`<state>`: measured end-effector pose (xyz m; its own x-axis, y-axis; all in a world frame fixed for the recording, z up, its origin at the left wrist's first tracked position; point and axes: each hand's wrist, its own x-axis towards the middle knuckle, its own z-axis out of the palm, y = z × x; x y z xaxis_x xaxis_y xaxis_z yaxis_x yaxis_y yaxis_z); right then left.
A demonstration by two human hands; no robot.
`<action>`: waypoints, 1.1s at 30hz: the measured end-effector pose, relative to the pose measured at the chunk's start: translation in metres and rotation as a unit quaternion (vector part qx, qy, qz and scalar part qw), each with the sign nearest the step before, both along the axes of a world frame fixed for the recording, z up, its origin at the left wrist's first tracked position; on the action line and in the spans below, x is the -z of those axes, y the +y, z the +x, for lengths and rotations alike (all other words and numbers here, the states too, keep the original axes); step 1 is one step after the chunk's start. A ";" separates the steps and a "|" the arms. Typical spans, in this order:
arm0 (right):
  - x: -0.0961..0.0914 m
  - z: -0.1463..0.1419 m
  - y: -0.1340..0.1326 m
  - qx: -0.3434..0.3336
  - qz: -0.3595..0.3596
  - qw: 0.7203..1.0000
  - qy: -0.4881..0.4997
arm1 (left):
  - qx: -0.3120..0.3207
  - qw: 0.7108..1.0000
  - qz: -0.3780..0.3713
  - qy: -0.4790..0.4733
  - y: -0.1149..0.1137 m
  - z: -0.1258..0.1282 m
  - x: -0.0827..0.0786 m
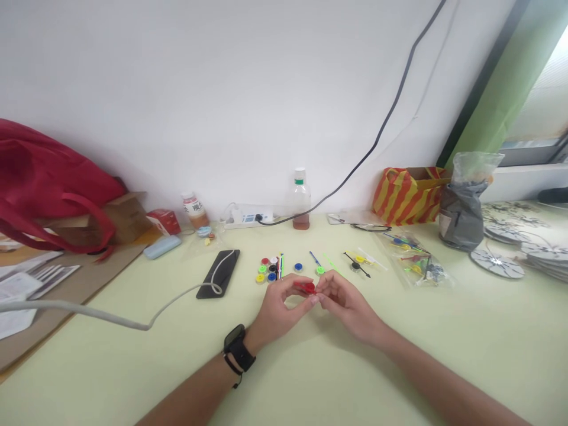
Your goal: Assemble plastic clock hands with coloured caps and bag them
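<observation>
My left hand (279, 310) and my right hand (344, 305) meet over the pale green table (399, 355), both pinched on a small red plastic piece (305, 287). A black watch sits on my left wrist. Just beyond my fingers lie several small coloured round pieces (267, 269) in a cluster, thin coloured sticks (280, 265), a blue round piece (298, 267), a green one (320, 270) and a black pointer (357, 266).
A black phone (219, 273) with a grey cable lies to the left. A clear bag of coloured parts (415, 260) lies right. At the back stand a bottle (301, 200), a power strip (248, 216), a striped bag (408, 195); a red bag (44, 183) sits far left.
</observation>
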<state>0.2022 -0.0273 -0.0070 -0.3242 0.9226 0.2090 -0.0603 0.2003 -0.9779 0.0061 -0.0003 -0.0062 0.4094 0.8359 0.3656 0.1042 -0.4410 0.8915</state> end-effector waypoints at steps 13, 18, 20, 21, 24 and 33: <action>0.008 0.009 0.011 0.065 0.010 0.996 -0.067 | -0.020 0.999 0.006 -0.035 0.005 -0.004 0.010; 0.004 0.010 0.011 0.040 -0.024 0.998 -0.036 | 0.008 1.000 0.004 -0.020 0.005 -0.006 0.009; 0.004 0.010 0.011 0.036 -0.027 0.998 -0.031 | 0.015 1.000 0.006 -0.004 0.005 -0.006 0.008; 0.005 0.011 0.011 0.036 -0.027 0.999 -0.029 | 0.016 1.000 0.008 0.003 0.004 -0.006 0.007; 0.007 0.011 0.012 0.037 -0.026 0.999 -0.026 | 0.009 1.000 0.014 0.019 0.004 -0.007 0.006; 0.008 0.012 0.013 0.034 -0.032 0.999 -0.010 | 0.020 0.999 -0.011 0.041 0.003 -0.007 0.002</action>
